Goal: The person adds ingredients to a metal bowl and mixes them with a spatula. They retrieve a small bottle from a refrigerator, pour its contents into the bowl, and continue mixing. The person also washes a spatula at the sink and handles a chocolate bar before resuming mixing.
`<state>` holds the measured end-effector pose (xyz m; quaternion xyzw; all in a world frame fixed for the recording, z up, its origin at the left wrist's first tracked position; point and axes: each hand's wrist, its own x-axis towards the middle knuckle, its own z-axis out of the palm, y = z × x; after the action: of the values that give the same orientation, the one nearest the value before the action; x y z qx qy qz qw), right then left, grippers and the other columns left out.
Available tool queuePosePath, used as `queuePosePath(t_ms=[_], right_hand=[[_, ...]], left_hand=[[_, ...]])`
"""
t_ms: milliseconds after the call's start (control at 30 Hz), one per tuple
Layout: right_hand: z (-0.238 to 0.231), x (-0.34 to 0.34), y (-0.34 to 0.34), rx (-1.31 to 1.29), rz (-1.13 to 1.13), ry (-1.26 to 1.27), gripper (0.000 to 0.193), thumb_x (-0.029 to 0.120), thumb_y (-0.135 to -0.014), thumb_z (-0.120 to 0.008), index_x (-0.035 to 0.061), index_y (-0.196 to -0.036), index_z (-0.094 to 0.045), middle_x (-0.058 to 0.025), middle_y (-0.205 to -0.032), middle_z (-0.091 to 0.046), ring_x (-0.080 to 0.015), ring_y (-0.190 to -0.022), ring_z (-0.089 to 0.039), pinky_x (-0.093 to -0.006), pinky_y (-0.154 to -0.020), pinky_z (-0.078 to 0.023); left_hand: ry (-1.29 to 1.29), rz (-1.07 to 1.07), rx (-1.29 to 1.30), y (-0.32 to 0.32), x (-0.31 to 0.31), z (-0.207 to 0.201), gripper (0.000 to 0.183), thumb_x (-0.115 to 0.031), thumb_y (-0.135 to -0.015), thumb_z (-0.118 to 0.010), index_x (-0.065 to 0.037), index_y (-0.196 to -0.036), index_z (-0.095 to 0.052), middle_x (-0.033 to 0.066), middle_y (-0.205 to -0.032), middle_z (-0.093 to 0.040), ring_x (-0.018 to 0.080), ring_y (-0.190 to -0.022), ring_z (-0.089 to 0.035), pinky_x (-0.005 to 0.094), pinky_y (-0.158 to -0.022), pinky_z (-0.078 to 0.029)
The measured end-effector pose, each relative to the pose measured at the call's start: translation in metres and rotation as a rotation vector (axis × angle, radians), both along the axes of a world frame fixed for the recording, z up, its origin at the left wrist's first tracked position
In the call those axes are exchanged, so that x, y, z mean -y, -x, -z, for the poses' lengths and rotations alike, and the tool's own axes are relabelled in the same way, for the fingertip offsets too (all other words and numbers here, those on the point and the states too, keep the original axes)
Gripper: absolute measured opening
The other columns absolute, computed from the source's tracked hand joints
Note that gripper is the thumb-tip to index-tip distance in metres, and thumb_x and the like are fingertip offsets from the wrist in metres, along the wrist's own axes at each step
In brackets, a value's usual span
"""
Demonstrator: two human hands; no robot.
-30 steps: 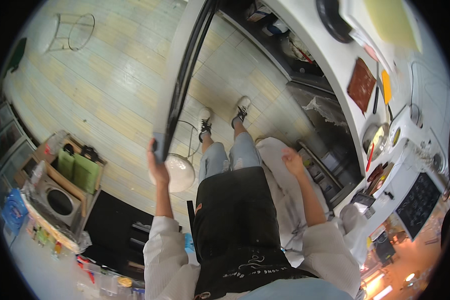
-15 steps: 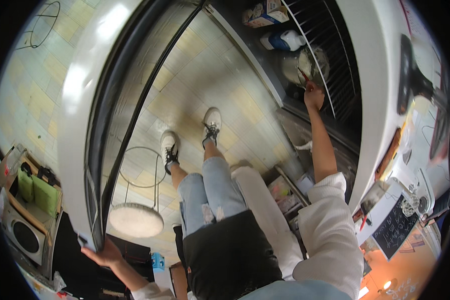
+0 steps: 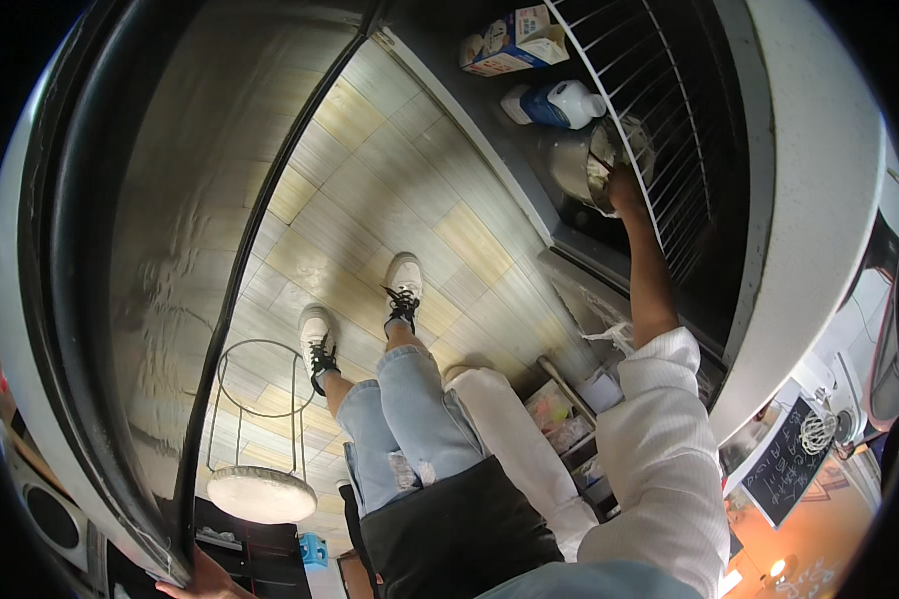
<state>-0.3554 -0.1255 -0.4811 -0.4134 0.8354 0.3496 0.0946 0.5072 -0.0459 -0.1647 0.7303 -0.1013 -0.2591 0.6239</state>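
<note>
My left hand [image 3: 208, 579] is at the lower left, its fingers on the bottom end of the open fridge door [image 3: 80, 329]. Part of that hand lies beyond the door's edge. My right arm, in a white ribbed sleeve, reaches into the dark fridge compartment. My right hand [image 3: 625, 192] is closed at the mouth of a round metal pot [image 3: 567, 165] with pale contents. A thin dark handle [image 3: 599, 161] sticks out from its fingers into the pot. Beside the pot are a white bottle with a blue label [image 3: 559, 104] and an opened blue-and-white carton [image 3: 514, 42].
A white wire shelf [image 3: 659, 120] runs close by my right hand. On the floor stands a round stool [image 3: 262, 493] with thin metal legs. Another person's white trouser leg [image 3: 519, 439] is right of my legs. A whisk [image 3: 818, 433] lies at the right by a blackboard [image 3: 781, 469].
The fridge door appears farther left and larger, my left hand lower with it. My right hand has moved in closer over the pot. The whole view has shifted a little.
</note>
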Motion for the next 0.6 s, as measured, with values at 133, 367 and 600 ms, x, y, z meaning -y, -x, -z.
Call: queuePosePath(t_ms=[133, 367, 600], right_hand=[[-0.001, -0.053, 0.002, -0.128, -0.153, 0.068, 0.029, 0.027, -0.102, -0.048, 0.0085, -0.117, -0.065, -0.0145, -0.082, -0.065, -0.0273, -0.062, -0.061, -0.0441, -0.054, -0.052], [-0.065, -0.023, -0.075, -0.031, 0.434, 0.2, 0.033, 0.032, -0.096, -0.055, 0.0052, -0.109, -0.068, -0.0211, -0.105, -0.069, -0.0359, -0.096, -0.069, -0.0476, -0.077, -0.057], [-0.048, -0.002, -0.077, -0.006, 0.5, 0.318, 0.032, 0.032, -0.097, -0.056, 0.004, -0.103, -0.07, -0.0157, -0.089, -0.069, -0.0288, -0.077, -0.066, -0.0438, -0.065, -0.053]], left_hand=[[-0.008, 0.065, -0.116, -0.047, -0.014, 0.008, 0.071, -0.049, -0.094, -0.05, 0.001, -0.143, -0.04, 0.0204, -0.146, -0.041, 0.0415, -0.136, -0.036, 0.058, -0.112, -0.027], [-0.055, 0.011, -0.065, -0.02, -0.001, 0.005, 0.071, -0.049, -0.093, -0.052, 0.003, -0.141, -0.042, 0.0209, -0.145, -0.043, 0.0411, -0.135, -0.038, 0.0595, -0.111, -0.028], [-0.027, 0.035, -0.053, -0.025, -0.009, 0.007, 0.074, -0.05, -0.091, -0.054, 0.003, -0.141, -0.041, 0.0205, -0.146, -0.041, 0.041, -0.135, -0.037, 0.0596, -0.112, -0.027]])
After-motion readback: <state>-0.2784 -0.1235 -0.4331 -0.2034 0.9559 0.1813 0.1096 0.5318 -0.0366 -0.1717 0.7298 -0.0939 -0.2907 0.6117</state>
